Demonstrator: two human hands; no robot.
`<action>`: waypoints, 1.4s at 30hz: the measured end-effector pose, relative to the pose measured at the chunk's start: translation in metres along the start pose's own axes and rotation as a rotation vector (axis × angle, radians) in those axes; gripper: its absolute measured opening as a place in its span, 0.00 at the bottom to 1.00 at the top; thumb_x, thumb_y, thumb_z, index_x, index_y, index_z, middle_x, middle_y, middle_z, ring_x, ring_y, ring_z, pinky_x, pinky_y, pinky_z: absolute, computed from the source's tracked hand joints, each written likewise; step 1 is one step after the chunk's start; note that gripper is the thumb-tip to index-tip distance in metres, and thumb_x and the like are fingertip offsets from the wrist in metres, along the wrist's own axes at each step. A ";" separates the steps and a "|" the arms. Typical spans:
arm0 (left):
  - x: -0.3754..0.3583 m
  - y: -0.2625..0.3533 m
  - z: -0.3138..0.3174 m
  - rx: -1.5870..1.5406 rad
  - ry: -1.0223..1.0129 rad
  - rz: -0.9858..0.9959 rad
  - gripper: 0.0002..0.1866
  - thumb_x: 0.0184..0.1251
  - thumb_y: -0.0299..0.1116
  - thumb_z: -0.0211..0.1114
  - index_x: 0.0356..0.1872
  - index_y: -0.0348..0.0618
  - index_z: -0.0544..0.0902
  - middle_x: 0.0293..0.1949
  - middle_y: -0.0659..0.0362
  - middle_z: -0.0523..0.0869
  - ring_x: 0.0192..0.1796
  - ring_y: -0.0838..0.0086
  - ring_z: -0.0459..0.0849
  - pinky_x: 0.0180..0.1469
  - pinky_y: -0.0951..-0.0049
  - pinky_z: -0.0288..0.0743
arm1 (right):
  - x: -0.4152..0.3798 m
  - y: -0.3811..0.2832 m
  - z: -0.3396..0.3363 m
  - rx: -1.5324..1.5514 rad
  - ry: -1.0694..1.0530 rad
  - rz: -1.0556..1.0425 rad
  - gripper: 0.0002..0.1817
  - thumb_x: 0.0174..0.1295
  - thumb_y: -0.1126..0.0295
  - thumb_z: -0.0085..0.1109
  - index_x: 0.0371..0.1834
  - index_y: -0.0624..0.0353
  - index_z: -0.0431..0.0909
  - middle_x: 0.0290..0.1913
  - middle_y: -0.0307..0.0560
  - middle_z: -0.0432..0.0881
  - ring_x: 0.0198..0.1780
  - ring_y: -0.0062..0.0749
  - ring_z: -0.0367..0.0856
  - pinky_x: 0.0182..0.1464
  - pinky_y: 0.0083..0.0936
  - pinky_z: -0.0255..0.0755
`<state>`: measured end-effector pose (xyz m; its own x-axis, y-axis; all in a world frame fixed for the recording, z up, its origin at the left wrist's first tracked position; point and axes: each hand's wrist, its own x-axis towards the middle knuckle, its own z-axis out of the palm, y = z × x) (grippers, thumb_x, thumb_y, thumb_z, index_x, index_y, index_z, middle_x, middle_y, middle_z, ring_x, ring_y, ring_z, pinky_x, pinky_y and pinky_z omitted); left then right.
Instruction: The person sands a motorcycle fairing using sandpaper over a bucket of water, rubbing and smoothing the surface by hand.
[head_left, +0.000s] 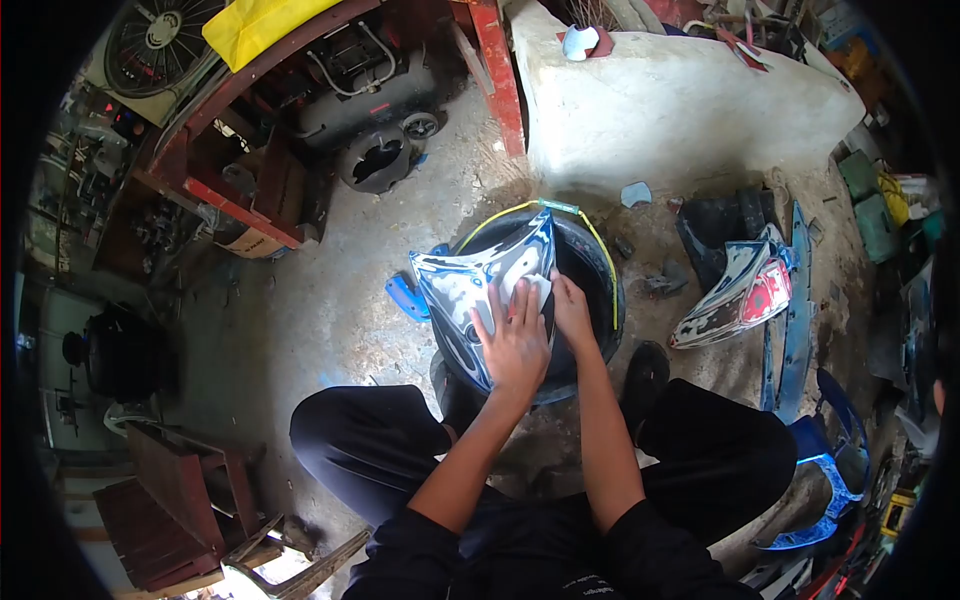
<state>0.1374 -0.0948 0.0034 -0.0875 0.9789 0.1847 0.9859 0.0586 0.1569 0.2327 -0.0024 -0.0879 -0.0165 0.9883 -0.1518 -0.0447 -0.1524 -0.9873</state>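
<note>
A motorcycle body panel (447,283), patchy in blue, white and grey, rests slanted over a black bucket (613,345) between my knees. My left hand (515,345) lies on the panel's face with fingers spread. A small pale sheet (543,288) shows by its fingertips; whether it runs under the fingers is hidden. On the panel's right edge, my right hand (572,312) is closed, its fingertips partly out of sight behind that edge. The bucket has a yellow handle (602,245) with a green grip.
A blue plastic piece (407,297) is left of the bucket. More panels, one white and red (735,300) and one blue (828,500), lie on the right. A white block (660,110) stands ahead, beside a red frame (495,75). A wooden bench (170,500) is at lower left.
</note>
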 end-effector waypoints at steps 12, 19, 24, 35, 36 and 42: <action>0.063 -0.002 0.025 0.150 0.046 0.134 0.27 0.82 0.44 0.49 0.78 0.53 0.74 0.80 0.62 0.70 0.86 0.50 0.53 0.82 0.32 0.34 | -0.005 -0.002 0.004 0.248 -0.013 0.035 0.23 0.83 0.55 0.51 0.44 0.67 0.83 0.33 0.39 0.80 0.39 0.18 0.72 0.45 0.23 0.71; 0.054 -0.004 0.022 0.128 0.065 0.127 0.26 0.81 0.43 0.50 0.76 0.53 0.75 0.79 0.62 0.72 0.85 0.49 0.55 0.81 0.29 0.37 | -0.006 -0.007 0.001 0.105 -0.023 0.087 0.22 0.84 0.56 0.49 0.54 0.65 0.84 0.43 0.35 0.85 0.45 0.16 0.76 0.51 0.18 0.71; 0.127 0.000 0.043 0.274 0.104 0.296 0.26 0.81 0.43 0.51 0.76 0.53 0.75 0.78 0.61 0.74 0.83 0.48 0.59 0.81 0.29 0.36 | -0.004 0.000 0.003 0.135 -0.025 0.053 0.21 0.84 0.57 0.49 0.47 0.66 0.83 0.36 0.39 0.81 0.40 0.18 0.74 0.46 0.23 0.71; 0.054 -0.014 0.009 0.150 0.022 0.249 0.27 0.80 0.43 0.53 0.76 0.53 0.75 0.77 0.63 0.75 0.82 0.50 0.61 0.81 0.31 0.38 | -0.009 -0.011 0.005 -0.046 0.116 -0.039 0.20 0.81 0.59 0.51 0.42 0.67 0.81 0.31 0.65 0.77 0.30 0.31 0.71 0.38 0.34 0.71; 0.071 -0.012 0.014 0.160 0.046 0.262 0.27 0.80 0.43 0.53 0.76 0.53 0.75 0.77 0.62 0.75 0.82 0.50 0.61 0.81 0.31 0.38 | -0.009 -0.012 0.005 -0.037 0.101 -0.060 0.21 0.82 0.58 0.50 0.42 0.68 0.80 0.30 0.58 0.76 0.32 0.27 0.70 0.39 0.31 0.71; 0.118 -0.005 0.028 0.224 0.041 0.345 0.27 0.80 0.43 0.53 0.75 0.50 0.75 0.77 0.61 0.75 0.82 0.49 0.61 0.82 0.32 0.38 | -0.010 -0.012 0.004 -0.054 0.111 -0.019 0.23 0.82 0.56 0.51 0.39 0.69 0.79 0.26 0.49 0.73 0.33 0.23 0.69 0.39 0.29 0.70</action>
<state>0.1257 0.0263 -0.0028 0.2525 0.9402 0.2285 0.9646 -0.2261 -0.1354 0.2295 -0.0100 -0.0743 0.0946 0.9863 -0.1348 0.0100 -0.1363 -0.9906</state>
